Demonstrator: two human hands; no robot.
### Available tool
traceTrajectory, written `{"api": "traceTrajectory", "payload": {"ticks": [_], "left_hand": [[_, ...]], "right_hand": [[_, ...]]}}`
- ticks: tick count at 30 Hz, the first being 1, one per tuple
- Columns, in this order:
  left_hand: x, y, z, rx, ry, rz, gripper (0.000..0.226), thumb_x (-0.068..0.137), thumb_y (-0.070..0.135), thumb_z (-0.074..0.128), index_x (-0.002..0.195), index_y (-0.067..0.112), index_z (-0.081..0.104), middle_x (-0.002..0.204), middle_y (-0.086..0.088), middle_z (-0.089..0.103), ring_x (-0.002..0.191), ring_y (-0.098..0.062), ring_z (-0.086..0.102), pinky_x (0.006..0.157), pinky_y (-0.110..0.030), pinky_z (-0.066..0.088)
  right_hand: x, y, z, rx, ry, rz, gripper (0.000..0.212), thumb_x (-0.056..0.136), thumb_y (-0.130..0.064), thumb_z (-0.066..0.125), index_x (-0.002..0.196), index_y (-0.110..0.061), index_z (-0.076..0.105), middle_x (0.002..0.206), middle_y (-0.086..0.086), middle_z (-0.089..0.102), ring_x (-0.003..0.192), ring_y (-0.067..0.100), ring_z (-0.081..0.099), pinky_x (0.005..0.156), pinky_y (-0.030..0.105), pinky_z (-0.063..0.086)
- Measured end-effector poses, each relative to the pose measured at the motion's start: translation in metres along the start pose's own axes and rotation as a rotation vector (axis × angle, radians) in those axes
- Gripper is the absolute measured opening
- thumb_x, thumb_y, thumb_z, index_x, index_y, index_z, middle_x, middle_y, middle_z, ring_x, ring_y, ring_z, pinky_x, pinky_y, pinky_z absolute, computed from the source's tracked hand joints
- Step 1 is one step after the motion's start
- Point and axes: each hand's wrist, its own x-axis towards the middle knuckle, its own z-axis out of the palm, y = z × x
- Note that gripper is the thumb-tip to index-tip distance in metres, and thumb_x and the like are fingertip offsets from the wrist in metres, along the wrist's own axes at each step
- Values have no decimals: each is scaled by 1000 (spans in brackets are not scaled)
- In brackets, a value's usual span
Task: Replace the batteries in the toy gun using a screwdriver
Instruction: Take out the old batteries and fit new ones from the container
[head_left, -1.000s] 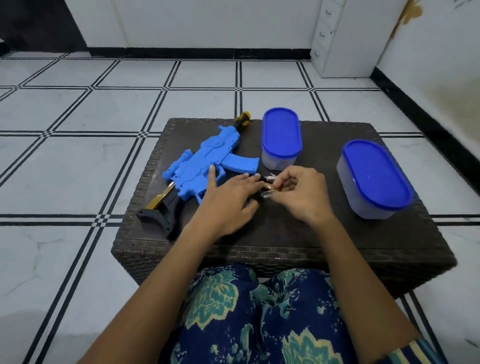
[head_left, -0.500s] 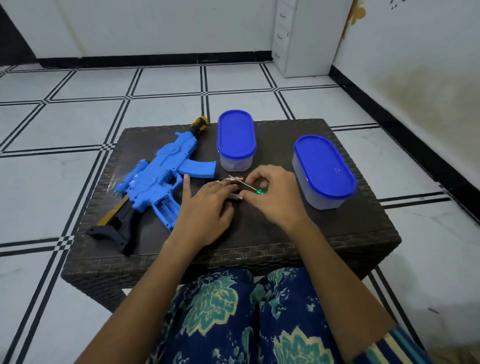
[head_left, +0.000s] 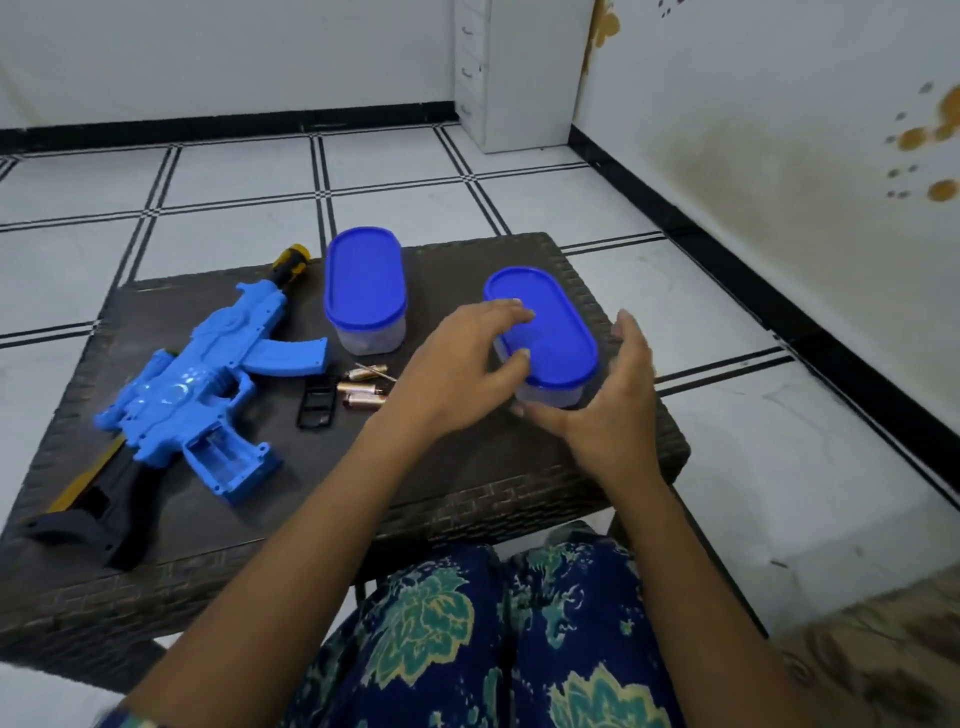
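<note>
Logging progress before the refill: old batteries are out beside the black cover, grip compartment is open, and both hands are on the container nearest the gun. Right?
Not quite. The head view shows both hands, left hand and right hand, at the container farther from the toy gun; the rest stands.

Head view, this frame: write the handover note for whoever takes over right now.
Left hand: open, fingertips on the lid of the nearer blue-lidded container, nothing gripped.
Right hand: open, cupping that container's right side and base.
Toy gun lies on the wicker table, battery compartment open and apparently empty.
Black compartment cover lies beside three batteries; a thin tool lies by them, likely the screwdriver.
Second container is closed, behind the batteries.
Done: cover off, batteries out.
Left: open the container, presumably for fresh batteries, fit them, refit the cover.
</note>
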Motion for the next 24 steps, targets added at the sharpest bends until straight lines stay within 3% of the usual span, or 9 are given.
{"api": "traceTrajectory", "payload": {"ticks": [3,6,8,10,12,15,20,24], "left_hand": [[19,18,16,-4,-77,-13,53,84,39,57,130,13,57,141,-4,52,132,-17,45,109,-33,36],[34,29,33,58,-156,-135,61,80,52,56,130,17,55,142,0,49,131,-17,44,105,-41,41],[43,33,43,174,-149,-211,58,79,58,57,116,12,58,129,-3,54,120,-23,50,96,-43,44],[49,38,51,299,-101,-279,57,74,67,56,89,13,52,107,-3,53,104,-25,53,88,-45,45],[53,44,55,310,-58,-358,59,71,72,58,73,15,41,89,-1,48,91,-25,52,76,-42,45],[58,51,54,325,-16,-426,57,71,66,63,63,16,37,70,2,43,74,-22,47,62,-34,36],[65,53,48,320,-35,-453,52,67,57,70,62,17,37,67,3,41,61,-15,38,61,-32,35],[71,49,41,283,-87,-454,54,65,53,74,62,16,35,68,3,39,59,-8,31,62,-32,34]], "right_hand": [[8,23,3,153,-83,99,135,47,-33,98,153,-15,17,147,3,43,132,19,46,101,25,46],[13,32,7,176,-100,88,120,49,-28,96,148,-8,31,126,-2,57,110,12,57,75,-1,43],[16,30,7,179,-76,41,83,51,-19,94,123,-11,54,102,-9,63,89,-2,62,64,-2,40],[19,32,7,190,-76,4,52,51,-8,95,88,-19,60,79,-16,62,68,-13,60,56,0,39],[20,31,8,197,-88,-10,49,54,-2,92,72,-27,55,70,-15,60,60,-13,58,52,2,38],[19,33,10,218,-59,0,49,57,-4,92,76,-26,53,74,-9,58,68,-12,58,55,1,37],[19,36,17,131,-24,24,66,41,-50,88,95,-26,60,85,-10,62,86,17,60,63,6,40],[18,33,17,100,14,3,69,43,-41,96,100,-23,63,87,-18,58,89,14,59,66,9,41]]}}
